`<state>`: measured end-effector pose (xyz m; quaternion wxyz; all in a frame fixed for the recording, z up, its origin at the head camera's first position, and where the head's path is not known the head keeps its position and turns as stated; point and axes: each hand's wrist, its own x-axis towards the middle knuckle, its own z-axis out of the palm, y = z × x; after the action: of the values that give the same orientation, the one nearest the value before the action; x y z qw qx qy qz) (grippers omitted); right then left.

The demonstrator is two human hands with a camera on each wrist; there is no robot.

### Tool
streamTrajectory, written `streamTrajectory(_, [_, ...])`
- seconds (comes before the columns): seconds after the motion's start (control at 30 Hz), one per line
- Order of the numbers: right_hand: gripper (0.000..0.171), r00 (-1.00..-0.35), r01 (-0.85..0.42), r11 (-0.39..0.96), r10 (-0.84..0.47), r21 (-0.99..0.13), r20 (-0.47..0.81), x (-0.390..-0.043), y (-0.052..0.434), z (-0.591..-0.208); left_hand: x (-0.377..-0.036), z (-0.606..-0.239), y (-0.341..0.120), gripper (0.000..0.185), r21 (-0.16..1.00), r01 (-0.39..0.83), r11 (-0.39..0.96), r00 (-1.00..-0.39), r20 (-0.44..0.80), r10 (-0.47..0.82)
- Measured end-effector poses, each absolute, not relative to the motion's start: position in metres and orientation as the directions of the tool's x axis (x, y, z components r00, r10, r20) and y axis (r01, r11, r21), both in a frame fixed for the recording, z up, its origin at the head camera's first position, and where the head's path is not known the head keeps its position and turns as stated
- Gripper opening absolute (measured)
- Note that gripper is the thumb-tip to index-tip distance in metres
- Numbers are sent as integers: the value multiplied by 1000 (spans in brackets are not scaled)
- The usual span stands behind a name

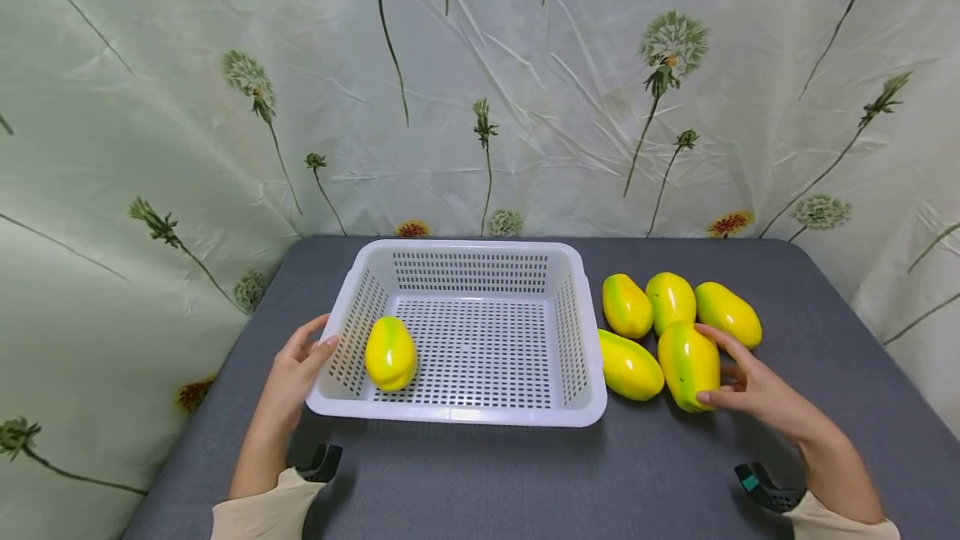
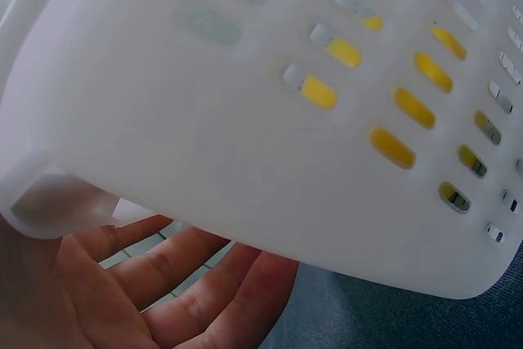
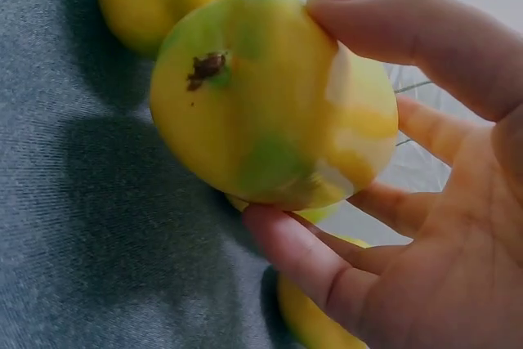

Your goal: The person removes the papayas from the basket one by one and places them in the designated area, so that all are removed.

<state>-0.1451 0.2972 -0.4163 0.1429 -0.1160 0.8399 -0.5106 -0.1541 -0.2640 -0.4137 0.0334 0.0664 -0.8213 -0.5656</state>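
Observation:
A white perforated plastic basket (image 1: pixel 480 415) stands on the grey table. Inside it, toward the left, one yellow-green mango (image 1: pixel 391 354) lies on the bottom. My left hand (image 1: pixel 295 372) holds the basket's left rim; from the left wrist view its fingers (image 2: pixel 196 275) curl beneath the rim beside the wall. To the right of the basket, my right hand (image 1: pixel 757 387) grips a mango (image 1: pixel 686 367) between thumb and fingers. The right wrist view shows that mango's brown stem end (image 3: pixel 207 69). Whether it is off the table, I cannot tell.
Several more mangoes are grouped right of the basket: one close to its wall (image 1: pixel 632 367), others behind the gripped one (image 1: pixel 671 302). A floral curtain (image 1: pixel 525 90) hangs behind and beside the grey table (image 1: pixel 525 482).

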Motion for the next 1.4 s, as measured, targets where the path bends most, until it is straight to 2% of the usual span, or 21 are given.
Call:
streamTrajectory(0.43, [80, -886, -47, 416, -438, -908, -155, -148, 293, -429, -155, -414, -264, 54, 938, -77, 339, -989, -29, -143])
streamTrajectory(0.77, [74, -950, -48, 489, -292, -871, -111, -147, 288, -419, -156, -415, -265, 55, 930, -92, 355, -988, -41, -149])
streamTrajectory(0.9, [68, -975, -88, 502, -221, -860, -29, -147, 282, -412, -157, -417, -265, 55, 925, -86, 369, -986, -27, -162])
streamTrajectory(1.07, [57, -977, -201, 514, -161, -834, 137, -144, 270, -407, -158, -417, -265, 55, 924, -69, 376, -988, -10, -156])
streamTrajectory(1.23, [51, -957, -290, 436, -135, -852, 256, -145, 256, -397, -158, -415, -265, 56, 928, -79, 364, -990, -30, -140])
streamTrajectory(1.4, [50, -942, -337, 364, -145, -868, 304, -153, 242, -385, -156, -414, -264, 57, 924, -102, 368, -987, -48, -153])
